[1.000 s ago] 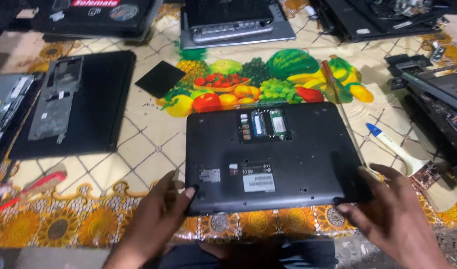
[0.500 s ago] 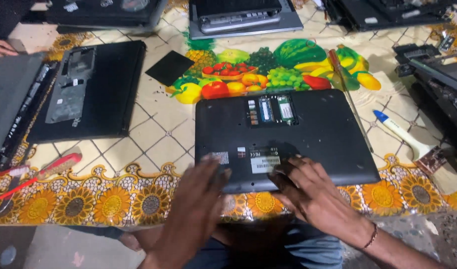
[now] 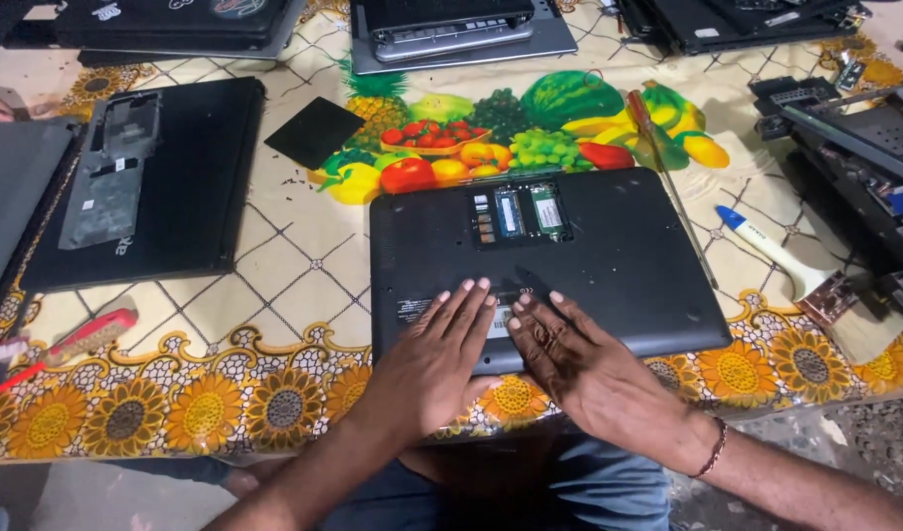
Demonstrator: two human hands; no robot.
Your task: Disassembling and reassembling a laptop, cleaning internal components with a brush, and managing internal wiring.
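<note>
Both hands, left hand (image 3: 437, 359) and right hand (image 3: 570, 359), lie flat on upturned laptop (image 3: 609, 265) near front edge, fingers released, gripping nothing. Best: even pressure, palms steady.

Repair workshop, dismantled laptops (image 3: 147, 177), screwdriver (image 3: 668, 177)

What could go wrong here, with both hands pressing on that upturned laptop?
The laptop sits at the table's near edge, so a push could slide it off. Its open memory bay leaves green boards bare to stray fingers. The screwdriver lying against its right side could get knocked.
</note>
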